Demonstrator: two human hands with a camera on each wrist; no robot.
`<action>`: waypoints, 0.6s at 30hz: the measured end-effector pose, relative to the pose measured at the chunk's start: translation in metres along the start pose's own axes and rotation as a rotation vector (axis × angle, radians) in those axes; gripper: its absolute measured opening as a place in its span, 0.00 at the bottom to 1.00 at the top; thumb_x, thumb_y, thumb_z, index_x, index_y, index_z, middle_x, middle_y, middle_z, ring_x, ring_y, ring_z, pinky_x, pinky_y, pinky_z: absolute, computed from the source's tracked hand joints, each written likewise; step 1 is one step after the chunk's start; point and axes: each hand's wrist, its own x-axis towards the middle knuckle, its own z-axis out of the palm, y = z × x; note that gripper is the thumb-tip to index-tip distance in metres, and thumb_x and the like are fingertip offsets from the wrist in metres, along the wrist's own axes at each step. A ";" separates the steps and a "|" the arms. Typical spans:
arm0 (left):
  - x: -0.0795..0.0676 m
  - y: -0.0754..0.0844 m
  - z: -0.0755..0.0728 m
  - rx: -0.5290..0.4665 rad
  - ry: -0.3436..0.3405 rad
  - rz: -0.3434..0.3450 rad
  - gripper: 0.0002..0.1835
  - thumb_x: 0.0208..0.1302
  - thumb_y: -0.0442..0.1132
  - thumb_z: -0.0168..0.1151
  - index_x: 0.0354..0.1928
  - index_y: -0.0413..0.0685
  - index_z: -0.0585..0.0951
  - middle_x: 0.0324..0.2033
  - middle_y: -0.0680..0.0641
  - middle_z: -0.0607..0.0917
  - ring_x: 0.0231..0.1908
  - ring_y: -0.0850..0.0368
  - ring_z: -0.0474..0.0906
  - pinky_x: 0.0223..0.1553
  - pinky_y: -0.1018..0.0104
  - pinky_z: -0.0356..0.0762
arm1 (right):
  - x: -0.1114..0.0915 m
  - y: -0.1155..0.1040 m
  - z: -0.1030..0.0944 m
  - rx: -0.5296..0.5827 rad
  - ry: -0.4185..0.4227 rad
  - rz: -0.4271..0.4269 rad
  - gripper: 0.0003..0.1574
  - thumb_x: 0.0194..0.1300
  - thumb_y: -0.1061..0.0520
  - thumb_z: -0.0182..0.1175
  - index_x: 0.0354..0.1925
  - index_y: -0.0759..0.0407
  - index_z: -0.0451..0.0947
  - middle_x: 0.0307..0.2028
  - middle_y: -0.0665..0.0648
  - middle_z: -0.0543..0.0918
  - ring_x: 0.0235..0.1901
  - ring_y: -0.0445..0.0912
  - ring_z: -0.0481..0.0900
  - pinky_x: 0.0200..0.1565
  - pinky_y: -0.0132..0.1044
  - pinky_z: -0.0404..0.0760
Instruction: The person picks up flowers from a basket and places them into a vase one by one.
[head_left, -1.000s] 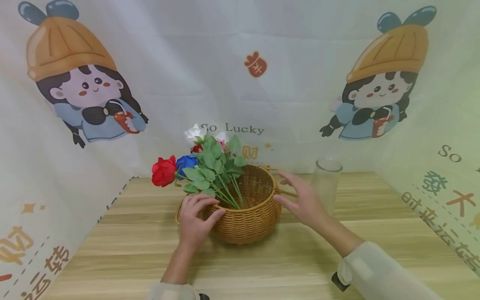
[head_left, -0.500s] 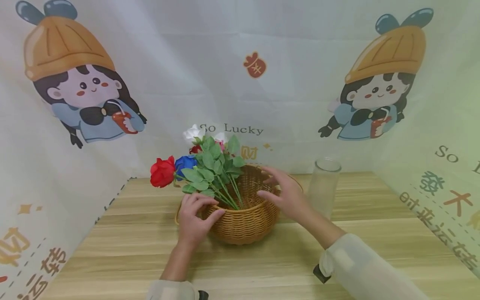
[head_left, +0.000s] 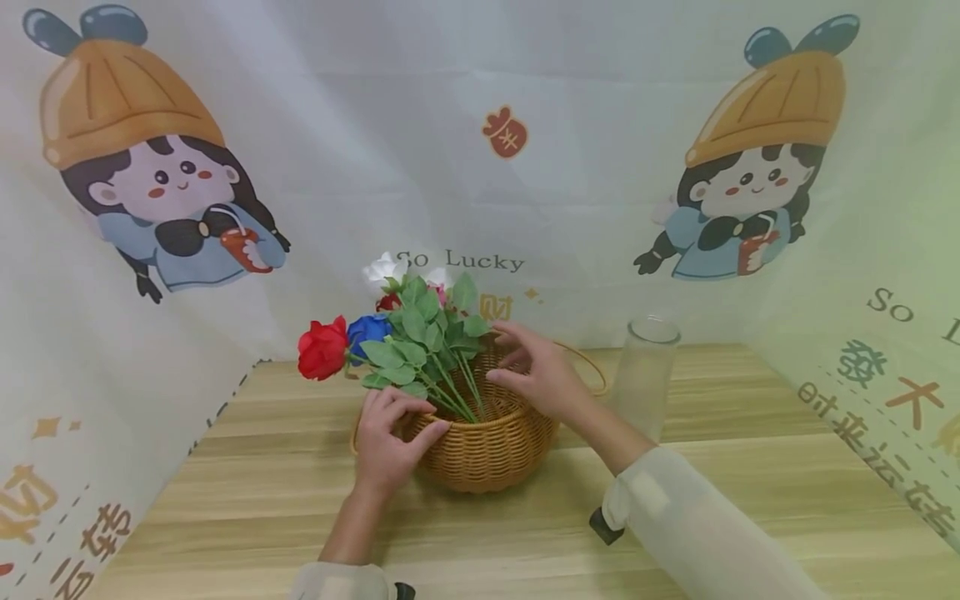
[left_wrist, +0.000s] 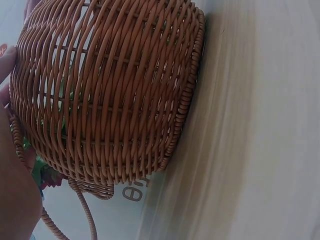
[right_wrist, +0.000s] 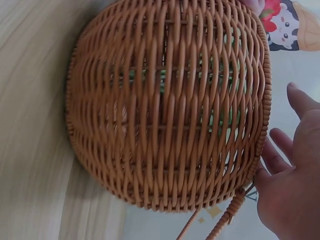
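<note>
A brown wicker basket (head_left: pixel 483 458) stands on the wooden table, holding several artificial roses that lean left over its rim. A red rose (head_left: pixel 322 348) and a blue rose (head_left: pixel 369 335) hang out at the left, with a white rose (head_left: pixel 384 271) behind. Green stems (head_left: pixel 459 392) run down inside. My left hand (head_left: pixel 386 442) holds the basket's left front rim between thumb and fingers. Over the right part of the basket's mouth, my right hand (head_left: pixel 542 377) reaches toward the stems, fingers apart and grasping nothing. In the right wrist view, that hand (right_wrist: pixel 295 170) shows beside the rim.
A tall clear glass vase (head_left: pixel 647 379) stands to the right of the basket. The basket's handle (head_left: pixel 592 362) lies out to the right, near the vase. A printed cloth backdrop (head_left: pixel 585 192) encloses the wooden table (head_left: pixel 735 467) at the back and sides.
My right hand has moved left, from beside the handle and right rim to over the basket's mouth. My left hand, the basket and the roses have stayed in place.
</note>
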 end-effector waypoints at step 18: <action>-0.002 -0.002 0.002 -0.008 0.026 0.003 0.13 0.42 0.32 0.83 0.33 0.47 0.90 0.31 0.46 0.84 0.38 0.51 0.69 0.44 0.72 0.62 | 0.028 -0.012 0.016 0.085 -0.154 0.107 0.44 0.72 0.56 0.68 0.79 0.56 0.61 0.65 0.66 0.80 0.55 0.57 0.86 0.54 0.50 0.85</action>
